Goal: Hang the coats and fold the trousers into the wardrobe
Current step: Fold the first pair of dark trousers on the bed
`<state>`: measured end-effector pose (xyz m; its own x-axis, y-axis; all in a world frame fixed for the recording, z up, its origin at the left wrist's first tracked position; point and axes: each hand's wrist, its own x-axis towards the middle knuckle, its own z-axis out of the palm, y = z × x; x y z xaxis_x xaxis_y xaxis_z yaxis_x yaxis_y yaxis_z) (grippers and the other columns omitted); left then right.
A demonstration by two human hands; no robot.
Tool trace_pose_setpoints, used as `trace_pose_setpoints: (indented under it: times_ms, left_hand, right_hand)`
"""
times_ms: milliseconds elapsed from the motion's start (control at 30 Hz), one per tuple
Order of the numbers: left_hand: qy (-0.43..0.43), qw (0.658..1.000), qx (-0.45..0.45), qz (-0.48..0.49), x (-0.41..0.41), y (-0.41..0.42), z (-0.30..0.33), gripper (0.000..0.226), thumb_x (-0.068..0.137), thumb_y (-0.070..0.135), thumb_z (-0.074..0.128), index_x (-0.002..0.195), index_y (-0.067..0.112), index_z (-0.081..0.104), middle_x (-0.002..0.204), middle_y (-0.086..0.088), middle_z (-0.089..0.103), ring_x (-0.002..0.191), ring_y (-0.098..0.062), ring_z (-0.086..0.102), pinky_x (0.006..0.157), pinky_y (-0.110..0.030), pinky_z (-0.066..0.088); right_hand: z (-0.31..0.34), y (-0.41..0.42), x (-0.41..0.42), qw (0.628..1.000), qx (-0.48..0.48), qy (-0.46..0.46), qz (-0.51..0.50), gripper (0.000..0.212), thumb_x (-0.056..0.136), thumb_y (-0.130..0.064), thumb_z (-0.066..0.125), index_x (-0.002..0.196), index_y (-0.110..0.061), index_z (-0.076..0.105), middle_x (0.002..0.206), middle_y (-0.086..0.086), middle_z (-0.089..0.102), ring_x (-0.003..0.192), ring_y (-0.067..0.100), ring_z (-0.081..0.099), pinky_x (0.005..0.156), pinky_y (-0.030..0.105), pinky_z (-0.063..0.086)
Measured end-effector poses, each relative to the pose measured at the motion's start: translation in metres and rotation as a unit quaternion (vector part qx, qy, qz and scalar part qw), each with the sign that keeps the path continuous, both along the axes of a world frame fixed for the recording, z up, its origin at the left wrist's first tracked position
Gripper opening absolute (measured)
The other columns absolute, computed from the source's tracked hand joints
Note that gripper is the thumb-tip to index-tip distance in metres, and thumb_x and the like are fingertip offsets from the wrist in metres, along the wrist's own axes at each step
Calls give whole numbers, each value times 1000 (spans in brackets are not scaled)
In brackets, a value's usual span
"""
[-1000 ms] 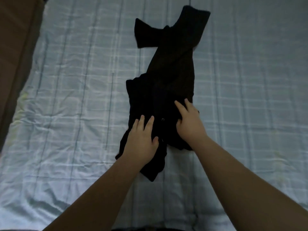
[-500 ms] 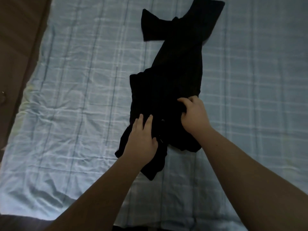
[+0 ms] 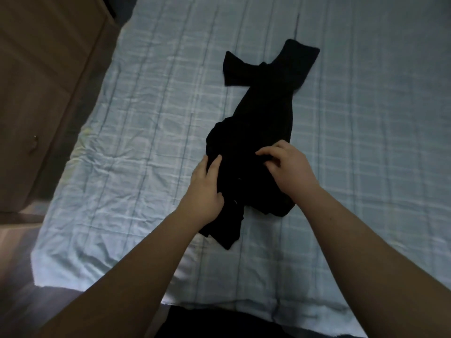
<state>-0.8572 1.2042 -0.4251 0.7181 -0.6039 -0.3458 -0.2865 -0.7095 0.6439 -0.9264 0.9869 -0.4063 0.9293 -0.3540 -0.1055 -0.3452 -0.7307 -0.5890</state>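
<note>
A bed (image 3: 136, 147) covered with a pale blue checked sheet fills most of the head view, its surface creased and its near edge running across the bottom of the picture. A brown wooden cabinet (image 3: 41, 93) stands beside the bed on its left side, with a small metal knob (image 3: 35, 140) on its front. Near the middle of the bed lies a pair of black trousers (image 3: 263, 118), rumpled and partly bunched; its long axis runs from the near edge of the bed toward the far side, leaning a little to the right. The waist end lies nearest the person, and the two leg ends point away, splayed apart at the far end, one cuff angled left and the other right. Small round fasteners show on the dark cloth at the waist end. The left hand (image 3: 203, 189) rests on the left side of the waist end, fingers held together and curled over the fabric edge, gripping the cloth. The right hand (image 3: 290, 167) sits on the right side of the waist end, its fingers bent and pinching a fold of the black cloth.
</note>
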Motion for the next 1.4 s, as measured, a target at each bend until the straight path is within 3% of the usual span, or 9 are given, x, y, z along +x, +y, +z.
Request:
trace_pose_setpoints:
  times_ms: [133, 267, 533, 767, 933, 1000, 1100, 1200, 1400]
  left_hand:
    - [21, 999, -40, -19, 11, 15, 34, 88, 91, 8, 59, 158, 34, 8, 165, -7, 11, 151, -21, 13, 123, -36, 15]
    - [36, 993, -105, -28, 24, 14, 81, 91, 87, 19, 66, 156, 43, 11, 159, 7, 27, 146, -11, 28, 119, -42, 32]
    - [47, 979, -200, -13, 32, 4, 171, 100, 77, 49, 77, 153, 48, 12, 156, 12, 33, 140, -10, 39, 114, -43, 39]
    - [0, 966, -257, -38, 11, -21, 235, 108, 74, 45, 83, 149, 48, 5, 159, 14, 9, 143, -8, 24, 118, -37, 29]
    - [-39, 960, -273, -43, -11, -50, 266, 105, 71, 53, 81, 142, 43, 5, 158, 21, -13, 142, -9, 16, 115, -34, 27]
    - [-40, 960, -279, 0, -15, -62, 282, 101, 71, 55, 79, 141, 42, 7, 156, 16, 3, 137, -14, 28, 111, -40, 38]
    - [-74, 959, -270, 47, -6, -74, 299, 73, 83, 30, 70, 134, 37, 17, 142, 3, 31, 115, -17, 52, 94, -44, 53]
    - [-108, 958, -263, 29, 19, -71, 307, 44, 87, 16, 58, 123, 32, 37, 121, 2, 54, 98, -20, 62, 84, -43, 54]
    - [-197, 977, -81, 14, 83, -47, 318, 30, 92, 22, 56, 122, 26, 51, 105, -2, 66, 94, -26, 63, 81, -42, 54]
  right_hand:
    - [55, 10, 13, 997, -38, -69, -24, 22, 93, -16, 65, 111, -24, 74, 100, -11, 58, 89, 6, 55, 79, 12, 38]
    - [119, 17, 33, 986, -35, -150, -55, 19, 88, -13, 69, 102, -24, 76, 95, -7, 65, 87, 5, 56, 75, 4, 36]
    - [245, 31, 40, 952, 19, -288, -103, 19, 87, -15, 68, 90, -33, 73, 87, -23, 69, 91, -1, 66, 86, 20, 52]
    - [330, 24, 32, 923, -26, -358, -141, 8, 87, -25, 71, 86, -33, 70, 74, -20, 66, 76, -3, 62, 69, 11, 43]
    - [369, 16, 25, 904, -23, -391, -172, 5, 87, -28, 72, 84, -26, 69, 70, -15, 63, 68, -1, 60, 63, 15, 44]
    - [376, 16, 24, 902, -13, -396, -174, 10, 87, -29, 73, 80, -27, 66, 65, -13, 61, 61, 2, 59, 60, 20, 46]
    - [380, 13, 23, 902, -20, -393, -177, 11, 87, -28, 73, 79, -27, 65, 64, -13, 59, 59, 2, 57, 57, 16, 42]
    - [381, -2, 16, 888, -3, -412, -206, 7, 86, -24, 74, 82, -26, 68, 67, -13, 62, 64, 2, 58, 64, 22, 46]
    - [370, -39, 2, 881, 6, -410, -237, 12, 85, -21, 75, 84, -33, 71, 85, -12, 65, 87, 13, 64, 87, 35, 54]
